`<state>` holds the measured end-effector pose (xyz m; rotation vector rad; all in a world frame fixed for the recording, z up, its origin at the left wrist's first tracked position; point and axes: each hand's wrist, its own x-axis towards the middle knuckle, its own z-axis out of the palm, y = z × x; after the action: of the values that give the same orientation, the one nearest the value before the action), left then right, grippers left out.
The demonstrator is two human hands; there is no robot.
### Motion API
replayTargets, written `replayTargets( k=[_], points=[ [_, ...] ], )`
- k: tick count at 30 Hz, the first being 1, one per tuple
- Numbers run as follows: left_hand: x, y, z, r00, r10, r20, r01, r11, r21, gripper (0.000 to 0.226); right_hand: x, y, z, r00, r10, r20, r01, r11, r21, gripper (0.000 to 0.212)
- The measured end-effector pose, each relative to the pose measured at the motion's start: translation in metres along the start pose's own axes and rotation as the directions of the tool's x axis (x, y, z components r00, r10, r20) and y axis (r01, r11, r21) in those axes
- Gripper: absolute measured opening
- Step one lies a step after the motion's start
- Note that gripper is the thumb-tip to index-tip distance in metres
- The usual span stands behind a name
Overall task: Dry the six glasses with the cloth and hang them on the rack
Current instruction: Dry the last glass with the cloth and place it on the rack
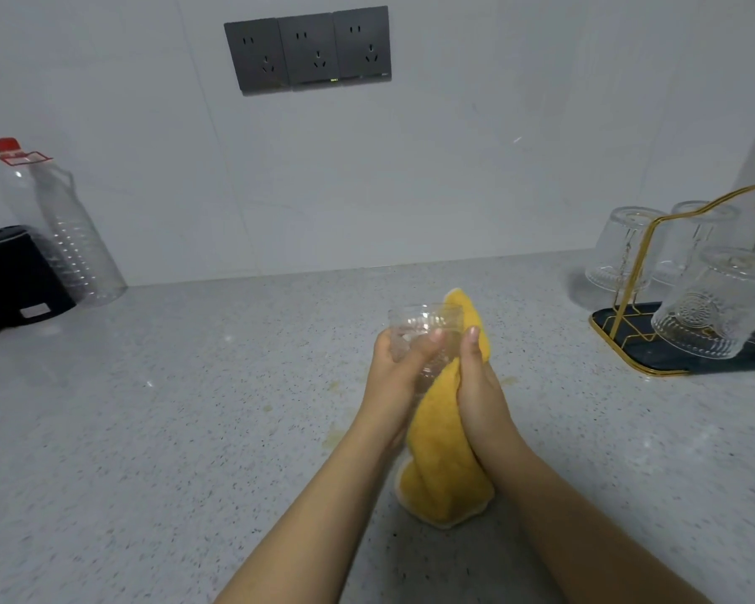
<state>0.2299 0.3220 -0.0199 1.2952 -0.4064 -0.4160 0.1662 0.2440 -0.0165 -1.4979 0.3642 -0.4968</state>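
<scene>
Yellow cloth point(443, 446) fills your right hand point(476, 385), pressed against the glass point(423, 337) your left hand point(395, 372) grips, mid-counter; gold rack point(689, 272) far right holds upturned glasses.

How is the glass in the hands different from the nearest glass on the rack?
The held glass is gripped by the left hand, with the yellow cloth pressed to it by the right hand; the nearest rack glass hangs untouched. The held glass has its mouth up, the rack glass hangs mouth down over the rack. Both are clear and patterned.
</scene>
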Motion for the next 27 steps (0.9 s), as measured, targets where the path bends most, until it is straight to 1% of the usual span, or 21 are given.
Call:
replayTargets(
  k=[2,4,5,6,8,9,11,12,13,14,16,17,19,20,21,22,23,24,25,26,27],
  points=[
    [0.000,0.005,-0.002,1.000,0.001,-0.016,-0.001,0.999,-0.032,0.063,-0.008,-0.001,0.009,0.986,-0.166,0.025,0.168,0.984,-0.052,0.065],
    [0.003,0.007,-0.008,1.000,-0.010,-0.018,0.010,1.000,0.026,0.049,-0.010,0.004,0.014,0.944,-0.323,0.070,0.330,0.937,-0.118,0.062],
    [0.004,0.007,-0.010,1.000,0.004,-0.029,-0.002,0.997,0.073,0.051,-0.008,0.004,0.015,0.931,-0.358,0.069,0.364,0.921,-0.137,0.059],
    [0.005,0.006,-0.012,0.999,0.025,-0.032,-0.022,0.995,0.099,0.058,-0.006,0.004,0.015,0.926,-0.371,0.062,0.376,0.914,-0.149,0.056],
    [0.004,0.005,-0.010,0.998,0.035,-0.044,-0.031,0.997,0.071,0.071,-0.004,0.000,0.011,0.932,-0.360,0.035,0.361,0.920,-0.156,0.054],
    [0.002,0.004,-0.008,0.998,0.041,-0.045,-0.038,0.998,0.059,0.074,-0.002,0.000,0.007,0.948,-0.317,0.025,0.317,0.937,-0.144,0.056],
    [-0.001,0.003,-0.004,0.998,0.057,0.006,-0.057,0.994,0.088,0.080,0.001,-0.003,0.002,0.994,-0.106,0.021,0.107,0.993,-0.045,0.062],
    [-0.001,0.001,-0.003,0.998,0.058,0.015,-0.059,0.993,0.104,0.082,0.002,-0.003,-0.001,0.999,-0.030,0.028,0.030,1.000,-0.004,0.068],
    [-0.001,0.002,-0.002,0.998,0.063,0.012,-0.064,0.992,0.105,0.081,0.002,-0.004,-0.003,0.999,0.007,0.036,-0.007,1.000,-0.008,0.074],
    [0.000,0.003,-0.003,0.998,0.065,-0.010,-0.063,0.993,0.098,0.077,0.000,-0.005,-0.003,0.999,0.013,0.044,-0.012,1.000,-0.018,0.076],
    [-0.001,0.008,-0.004,0.997,0.047,-0.059,-0.041,0.994,0.097,0.063,-0.007,-0.006,0.004,0.997,-0.048,0.064,0.051,0.998,-0.046,0.069],
    [-0.001,0.011,-0.005,0.997,0.026,-0.069,-0.020,0.997,0.078,0.056,-0.011,-0.005,0.008,0.990,-0.118,0.080,0.123,0.990,-0.063,0.065],
    [0.000,0.013,-0.008,0.998,0.026,-0.055,-0.024,0.999,0.046,0.030,-0.012,0.002,0.015,0.950,-0.294,0.106,0.307,0.942,-0.136,0.064],
    [0.001,0.014,-0.008,0.998,0.027,-0.060,-0.024,0.998,0.056,0.025,-0.012,0.004,0.016,0.930,-0.352,0.107,0.367,0.914,-0.175,0.063],
    [-0.001,0.016,-0.008,0.997,0.034,-0.075,-0.028,0.996,0.081,0.031,-0.011,0.005,0.017,0.917,-0.383,0.107,0.398,0.894,-0.206,0.061],
    [-0.001,0.014,-0.008,0.995,0.036,-0.089,-0.025,0.992,0.122,0.043,-0.010,0.005,0.018,0.909,-0.404,0.107,0.418,0.880,-0.228,0.058],
    [-0.002,0.013,-0.006,0.995,0.039,-0.093,-0.024,0.986,0.163,0.055,-0.009,0.005,0.018,0.902,-0.420,0.095,0.430,0.870,-0.239,0.056],
    [-0.003,0.012,-0.005,0.994,0.052,-0.092,-0.033,0.981,0.191,0.062,-0.008,0.005,0.017,0.901,-0.426,0.083,0.433,0.871,-0.231,0.055],
    [-0.006,0.010,-0.003,0.995,0.050,-0.083,-0.033,0.980,0.194,0.059,-0.006,0.005,0.014,0.914,-0.400,0.065,0.405,0.892,-0.199,0.058],
    [-0.008,0.008,-0.001,0.998,0.023,-0.065,-0.011,0.984,0.177,0.056,-0.004,0.002,0.010,0.947,-0.319,0.048,0.322,0.936,-0.139,0.063],
    [-0.009,0.007,0.001,0.999,-0.003,-0.046,0.009,0.991,0.130,0.062,-0.001,0.000,0.006,0.982,-0.185,0.043,0.187,0.981,-0.055,0.070]
  ],
)
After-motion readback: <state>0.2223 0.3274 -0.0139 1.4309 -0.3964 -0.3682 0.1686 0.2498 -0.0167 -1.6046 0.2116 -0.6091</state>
